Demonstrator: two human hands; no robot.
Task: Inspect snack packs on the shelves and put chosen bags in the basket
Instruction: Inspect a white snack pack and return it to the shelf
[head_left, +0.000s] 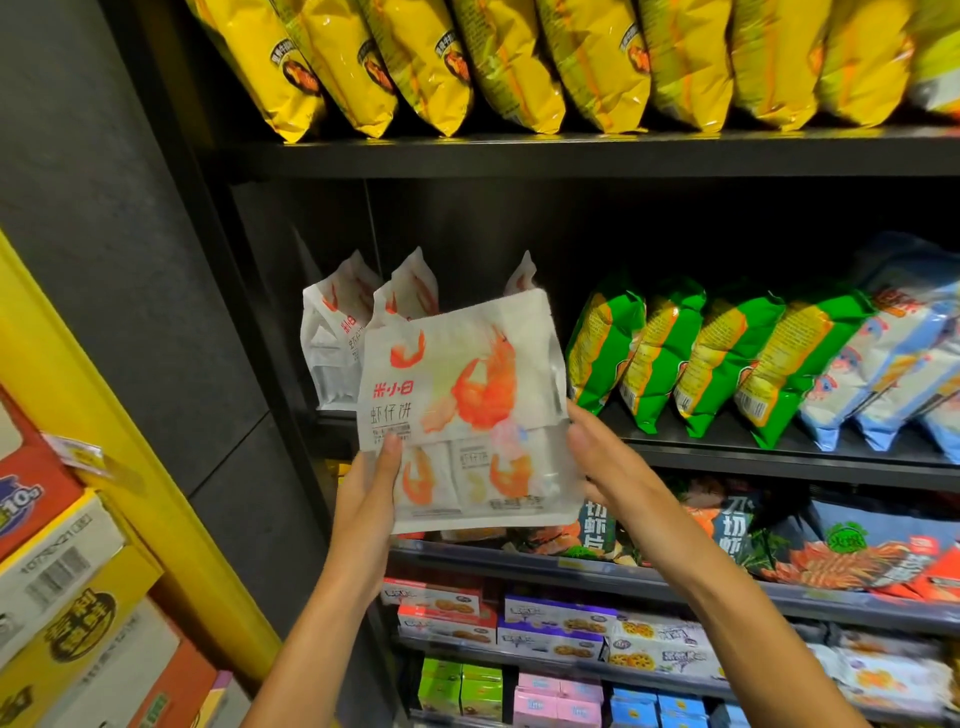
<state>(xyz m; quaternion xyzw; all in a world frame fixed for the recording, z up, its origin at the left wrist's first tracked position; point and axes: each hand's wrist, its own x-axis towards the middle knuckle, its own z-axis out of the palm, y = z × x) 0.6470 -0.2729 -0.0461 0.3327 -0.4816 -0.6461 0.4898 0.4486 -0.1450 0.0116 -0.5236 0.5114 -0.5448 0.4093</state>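
The white prawn-cracker bag is held upright in front of the middle shelf, just before its matching packs and left of the green bags. It could slip, I judge: the film looks slick and only its lower edges are held. The left hand pinches the bag's lower left side, thumb on the front. The right hand presses its right edge with fairly straight fingers. No basket shows.
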